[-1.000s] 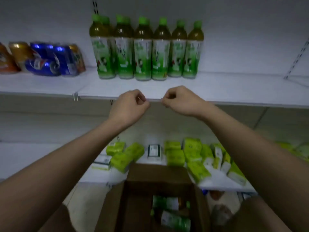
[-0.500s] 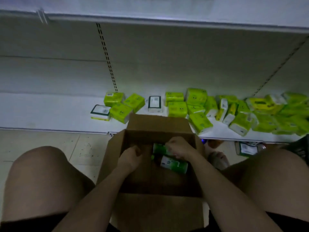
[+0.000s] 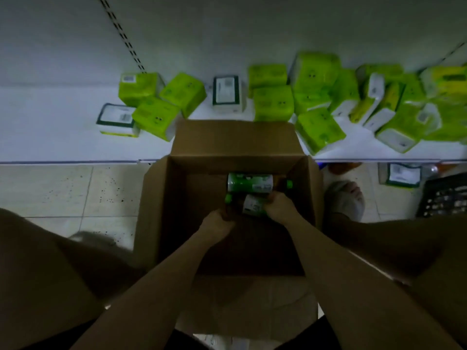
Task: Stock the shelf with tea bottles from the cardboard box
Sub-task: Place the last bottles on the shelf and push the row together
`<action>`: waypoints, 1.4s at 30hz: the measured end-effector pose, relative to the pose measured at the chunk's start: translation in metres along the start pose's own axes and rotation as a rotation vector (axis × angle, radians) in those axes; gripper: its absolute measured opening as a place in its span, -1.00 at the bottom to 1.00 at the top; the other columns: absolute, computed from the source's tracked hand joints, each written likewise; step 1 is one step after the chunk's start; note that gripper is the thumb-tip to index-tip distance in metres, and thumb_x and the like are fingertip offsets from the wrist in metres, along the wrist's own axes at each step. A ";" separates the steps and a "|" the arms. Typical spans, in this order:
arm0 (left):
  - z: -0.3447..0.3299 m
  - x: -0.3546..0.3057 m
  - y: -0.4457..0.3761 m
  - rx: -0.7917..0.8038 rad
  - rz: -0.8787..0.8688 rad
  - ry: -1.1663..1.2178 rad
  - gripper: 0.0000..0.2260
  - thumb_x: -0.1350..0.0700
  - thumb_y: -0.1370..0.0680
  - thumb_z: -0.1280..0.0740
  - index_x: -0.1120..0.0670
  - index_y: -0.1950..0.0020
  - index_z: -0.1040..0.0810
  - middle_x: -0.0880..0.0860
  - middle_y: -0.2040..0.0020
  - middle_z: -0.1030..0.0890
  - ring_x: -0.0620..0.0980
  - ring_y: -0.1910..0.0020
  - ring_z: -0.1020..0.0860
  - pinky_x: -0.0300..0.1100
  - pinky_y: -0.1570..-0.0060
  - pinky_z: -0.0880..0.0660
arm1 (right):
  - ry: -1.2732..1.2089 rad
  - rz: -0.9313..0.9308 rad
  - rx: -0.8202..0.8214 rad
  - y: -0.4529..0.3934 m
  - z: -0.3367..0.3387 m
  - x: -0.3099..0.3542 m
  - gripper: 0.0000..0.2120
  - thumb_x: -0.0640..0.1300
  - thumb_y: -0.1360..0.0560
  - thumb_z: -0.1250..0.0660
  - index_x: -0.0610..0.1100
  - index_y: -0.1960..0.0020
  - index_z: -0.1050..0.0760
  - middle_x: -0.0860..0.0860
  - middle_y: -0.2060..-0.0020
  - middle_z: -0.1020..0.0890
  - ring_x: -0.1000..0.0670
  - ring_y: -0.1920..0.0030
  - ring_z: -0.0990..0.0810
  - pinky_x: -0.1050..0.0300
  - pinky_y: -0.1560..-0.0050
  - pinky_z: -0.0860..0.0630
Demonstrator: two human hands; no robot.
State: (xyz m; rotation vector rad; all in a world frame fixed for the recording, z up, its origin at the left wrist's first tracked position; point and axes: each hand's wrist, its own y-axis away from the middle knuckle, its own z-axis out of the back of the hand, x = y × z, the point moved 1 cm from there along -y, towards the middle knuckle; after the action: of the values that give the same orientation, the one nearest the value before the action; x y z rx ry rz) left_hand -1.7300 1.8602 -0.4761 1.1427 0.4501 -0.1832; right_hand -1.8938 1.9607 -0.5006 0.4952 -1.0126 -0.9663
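An open cardboard box (image 3: pixel 161 198) stands on the floor between my knees. Two tea bottles with green-and-white labels lie on their sides inside it. The far bottle (image 3: pixel 250 182) lies with its green cap to the right. Both my hands are around the near bottle (image 3: pixel 252 205), whose green cap points left. My left hand (image 3: pixel 217 224) grips its neck end and my right hand (image 3: pixel 279 205) grips its label end. The stocked upper shelf is out of view.
The low white shelf (image 3: pixel 50 137) behind the box holds several green tissue packs (image 3: pixel 273 103). A dark crate (image 3: pixel 444 195) sits on the tiled floor at the right, beside my foot (image 3: pixel 345 198). My knees flank the box.
My hands came down from the upper shelf edge into the box. The view tilted down, and both hands have closed on the near bottle.
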 end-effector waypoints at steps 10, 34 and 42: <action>-0.039 0.007 -0.054 0.198 0.266 0.309 -0.51 -0.08 -0.47 -0.40 0.16 -0.30 -0.51 0.13 -0.15 -0.59 0.14 -0.11 -0.59 -0.02 -0.11 -0.55 | 0.024 -0.138 -0.134 -0.033 -0.036 -0.019 -0.68 0.00 -0.60 -0.12 -0.17 0.18 -0.49 -0.10 0.26 -0.53 -0.17 0.22 -0.54 0.13 0.34 -0.37; -0.066 0.019 -0.085 -0.073 0.421 0.842 -0.44 0.04 -0.54 -0.39 0.16 -0.48 -0.30 0.08 -0.40 -0.45 0.13 -0.33 -0.45 -0.01 -0.30 -0.44 | -1.287 -0.442 -0.059 -0.104 -0.052 -0.007 -0.53 -0.05 -0.66 -0.11 -0.22 -0.50 -0.22 -0.07 -0.06 -0.51 0.02 0.19 -0.49 0.15 0.18 -0.52; 0.002 0.040 -0.068 -0.302 0.184 0.585 -0.27 0.16 -0.39 -0.53 0.12 -0.48 -0.27 0.09 -0.36 -0.48 0.10 -0.34 -0.46 0.04 -0.29 -0.45 | -1.263 -0.419 -0.086 -0.050 -0.049 -0.021 -0.52 -0.10 -0.55 -0.35 -0.17 -0.43 -0.36 -0.12 -0.16 -0.57 0.00 0.22 -0.58 0.03 0.03 -0.56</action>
State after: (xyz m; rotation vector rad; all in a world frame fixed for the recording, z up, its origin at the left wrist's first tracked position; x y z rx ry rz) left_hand -1.7183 1.8336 -0.5499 0.9192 0.8530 0.3815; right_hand -1.8769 1.9498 -0.5707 -0.0560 -2.0126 -1.7576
